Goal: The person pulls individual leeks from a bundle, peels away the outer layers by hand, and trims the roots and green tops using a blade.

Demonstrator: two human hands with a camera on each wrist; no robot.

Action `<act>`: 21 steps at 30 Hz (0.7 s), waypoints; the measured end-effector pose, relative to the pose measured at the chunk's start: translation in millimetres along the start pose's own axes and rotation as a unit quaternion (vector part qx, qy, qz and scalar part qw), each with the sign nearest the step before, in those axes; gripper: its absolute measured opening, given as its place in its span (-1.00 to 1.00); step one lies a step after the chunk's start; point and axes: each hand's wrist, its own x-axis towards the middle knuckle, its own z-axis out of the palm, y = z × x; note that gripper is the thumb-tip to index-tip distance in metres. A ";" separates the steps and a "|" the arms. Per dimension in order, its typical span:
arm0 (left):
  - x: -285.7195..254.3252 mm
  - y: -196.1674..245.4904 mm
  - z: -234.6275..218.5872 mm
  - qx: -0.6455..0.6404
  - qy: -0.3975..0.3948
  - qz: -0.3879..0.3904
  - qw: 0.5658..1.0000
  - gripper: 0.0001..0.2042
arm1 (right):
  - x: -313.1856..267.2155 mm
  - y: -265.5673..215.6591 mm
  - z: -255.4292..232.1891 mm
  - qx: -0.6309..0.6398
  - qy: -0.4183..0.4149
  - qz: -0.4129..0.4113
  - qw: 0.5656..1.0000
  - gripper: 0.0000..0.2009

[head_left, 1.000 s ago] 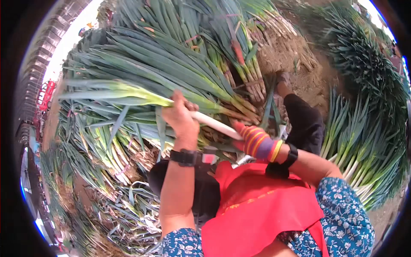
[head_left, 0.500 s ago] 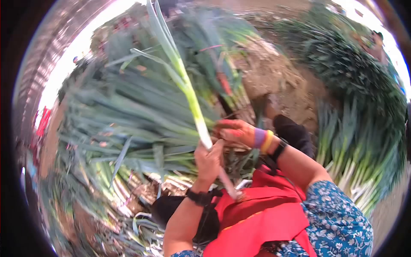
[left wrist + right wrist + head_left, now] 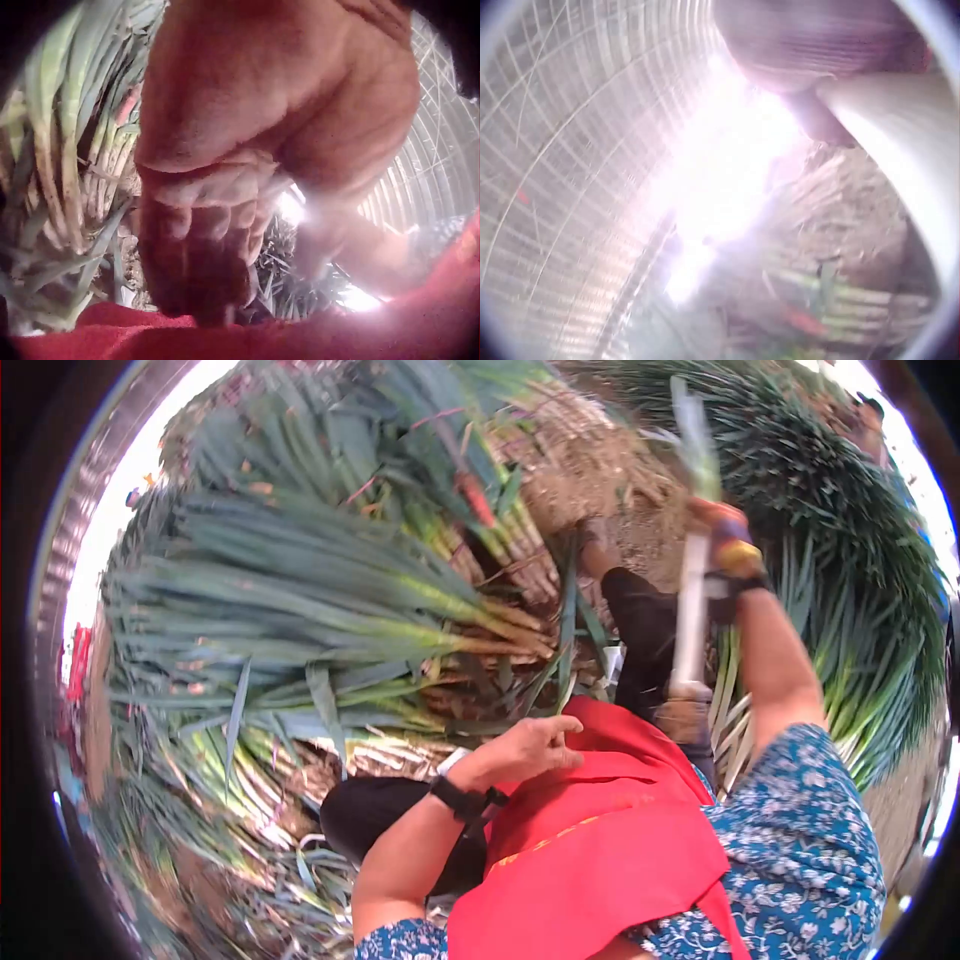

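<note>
My gloved right hand (image 3: pixel 722 532), in a striped wristband, grips a leek (image 3: pixel 691 610) at the upper right of the head view. The leek stands nearly upright, green leaves up and white stem down; motion blurs it. In the right wrist view the pale stem (image 3: pixel 904 135) passes close beside the fingers (image 3: pixel 817 52). My bare left hand (image 3: pixel 535 748) hovers over the red apron (image 3: pixel 590 840), fingers loosely bent and holding nothing. In the left wrist view its palm (image 3: pixel 247 97) faces the camera, fingers pointing down toward the apron.
Large piles of leeks (image 3: pixel 330 580) spread across the left, roots toward me. More leeks (image 3: pixel 800 470) are heaped at the right, with a row of white-stemmed leeks (image 3: pixel 840 730) beside my right arm. Bare soil (image 3: pixel 640 545) lies between the piles, near my dark trouser leg (image 3: pixel 640 630).
My left hand has let go of the leek and stays near my lap. The right hand has taken the leek and carried it to the right, toward the heap there.
</note>
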 end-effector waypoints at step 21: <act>9.5 -13.4 -106.1 -0.302 0.440 -0.053 0.844 -0.86 | -104.6 145.2 313.7 -0.375 -0.448 -0.111 0.804 -0.40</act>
